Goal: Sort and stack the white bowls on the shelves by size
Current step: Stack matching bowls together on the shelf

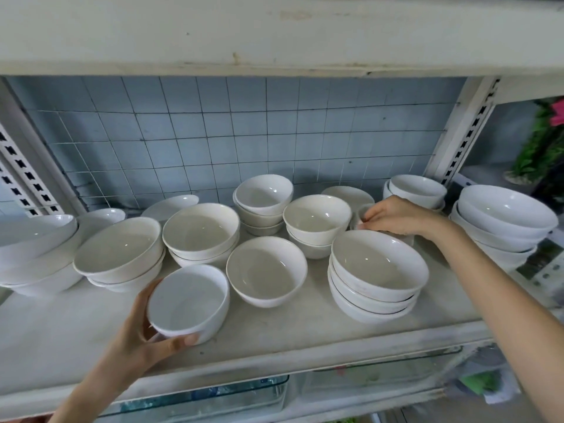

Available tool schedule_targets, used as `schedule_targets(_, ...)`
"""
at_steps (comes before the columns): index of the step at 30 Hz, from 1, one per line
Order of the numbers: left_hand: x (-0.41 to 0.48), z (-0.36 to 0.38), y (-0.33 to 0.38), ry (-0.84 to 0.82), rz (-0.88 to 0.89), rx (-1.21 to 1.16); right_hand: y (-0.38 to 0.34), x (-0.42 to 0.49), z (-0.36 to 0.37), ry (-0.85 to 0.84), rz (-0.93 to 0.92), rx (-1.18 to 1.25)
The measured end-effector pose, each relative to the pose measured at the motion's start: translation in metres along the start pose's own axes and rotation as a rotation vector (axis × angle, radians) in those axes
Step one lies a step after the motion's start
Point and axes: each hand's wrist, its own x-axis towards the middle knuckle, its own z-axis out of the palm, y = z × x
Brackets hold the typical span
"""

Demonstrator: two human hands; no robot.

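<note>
Head view of a white shelf (pixel 274 340) carrying sorted and unsorted white bowls. A straight-sided bowl (pixel 189 303), at lower centre-left of the frame just above the shelf's front area, is gripped by the left hand (pixel 140 334), with the thumb pressed under the base and the fingers curled behind the wall. The right hand (pixel 396 216), at centre right, is curled over the rim of a small bowl (pixel 363 212), which is largely hidden behind a three-bowl stack (pixel 378 270). The two hands are well apart.

Orientation: the straight-sided bowl's mouth is turned upward and tipped toward the camera. As a round vessel it has no long axis, and its axis of symmetry is leaned off vertical.

Risks, as judged: the tipped bowl is held near the shelf's front edge, so a slip of the thumb could send it over. The right forearm passes just beside the three-bowl stack, so a careless withdrawal could nudge that stack. A single bowl (pixel 267 270) stands just beside the held one and could be struck during placement
</note>
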Motion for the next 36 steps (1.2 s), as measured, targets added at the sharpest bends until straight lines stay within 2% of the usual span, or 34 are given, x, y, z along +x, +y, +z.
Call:
schedule_targets(3, 0.000, 0.002, 0.004, 0.006, 0.001, -0.005, 0.004, 0.004, -0.007, -0.044, -0.030, 0.011)
schedule_targets(7, 0.000, 0.000, -0.001, 0.018, 0.004, -0.007, 0.023, -0.019, -0.020, 0.059, -0.128, 0.206)
schedule_targets(9, 0.000, 0.000, -0.004, 0.011, 0.008, -0.012, 0.039, -0.030, -0.021, 0.110, -0.140, 0.192)
schedule_targets(18, 0.006, 0.001, -0.017, 0.090, 0.006, 0.098, 0.064, -0.048, 0.002, 0.135, -0.162, 0.087)
schedule_targets(21, 0.006, 0.000, -0.018, 0.087, 0.015, 0.112, 0.064, -0.044, 0.010, 0.231, -0.183, 0.031)
schedule_targets(24, 0.005, 0.001, -0.015, 0.081, 0.014, 0.113, 0.062, -0.042, 0.012, 0.306, -0.144, 0.047)
schedule_targets(28, 0.003, -0.001, -0.010, 0.008, 0.036, 0.056, 0.057, -0.043, 0.010, 0.298, -0.144, 0.069)
schedule_targets(31, 0.002, -0.001, -0.004, 0.018, 0.009, 0.014, 0.050, -0.045, 0.009, 0.298, -0.150, 0.120)
schedule_targets(36, 0.001, -0.001, -0.006, 0.008, 0.000, 0.026, 0.040, -0.047, 0.006, 0.404, -0.207, 0.192)
